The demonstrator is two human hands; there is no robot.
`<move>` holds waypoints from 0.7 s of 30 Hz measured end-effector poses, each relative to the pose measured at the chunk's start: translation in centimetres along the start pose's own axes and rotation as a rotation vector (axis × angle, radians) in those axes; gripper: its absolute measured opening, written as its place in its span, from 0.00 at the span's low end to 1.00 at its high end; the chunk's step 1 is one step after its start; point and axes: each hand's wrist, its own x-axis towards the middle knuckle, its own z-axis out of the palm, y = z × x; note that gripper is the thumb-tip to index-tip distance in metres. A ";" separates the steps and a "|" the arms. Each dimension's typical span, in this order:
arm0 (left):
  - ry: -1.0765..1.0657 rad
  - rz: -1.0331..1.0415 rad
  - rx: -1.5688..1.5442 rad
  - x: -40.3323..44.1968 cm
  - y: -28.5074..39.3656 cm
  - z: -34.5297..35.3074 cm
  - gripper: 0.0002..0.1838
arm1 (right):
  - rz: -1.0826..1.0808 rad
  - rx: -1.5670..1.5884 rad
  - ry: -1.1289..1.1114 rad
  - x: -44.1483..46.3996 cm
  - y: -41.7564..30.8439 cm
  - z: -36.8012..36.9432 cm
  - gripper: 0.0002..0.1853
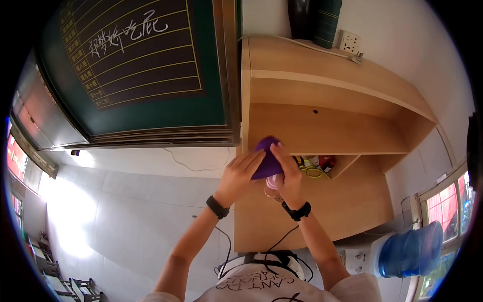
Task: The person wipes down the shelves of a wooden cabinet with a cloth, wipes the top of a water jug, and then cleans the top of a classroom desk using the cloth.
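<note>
A purple cloth (267, 160), folded into a pointed shape, is held up between both hands over the wooden desk. My left hand (240, 173) is closed on its left side, fingers pressed against the fabric. On its right edge, my right hand (289, 173) grips it with the thumb and fingers. Black bands circle both wrists. Just below the cloth, partly hidden by my right hand, a pink item (272, 182) shows on the desk; its kind is not clear.
The wooden desk (322, 201) has a shelf unit (322, 121) at its back, with small items and a yellow-green cord (314, 172) in a low compartment. A dark green cylinder (327, 22) and a power strip (349, 41) are up top. A blackboard (211, 105) hangs left; a blue water jug (410, 249) stands right.
</note>
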 end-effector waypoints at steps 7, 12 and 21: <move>-0.179 -0.017 0.024 -0.1 -2.2 5.8 0.35 | 0.072 -0.155 -0.167 -0.1 4.4 -0.7 0.37; -0.214 -0.099 0.036 -0.6 -2.0 9.0 0.38 | 0.057 -0.314 -0.188 -3.1 6.7 0.7 0.35; -0.274 -0.101 0.024 -0.5 -3.6 10.1 0.41 | 0.087 -0.377 -0.271 -1.0 7.3 1.4 0.38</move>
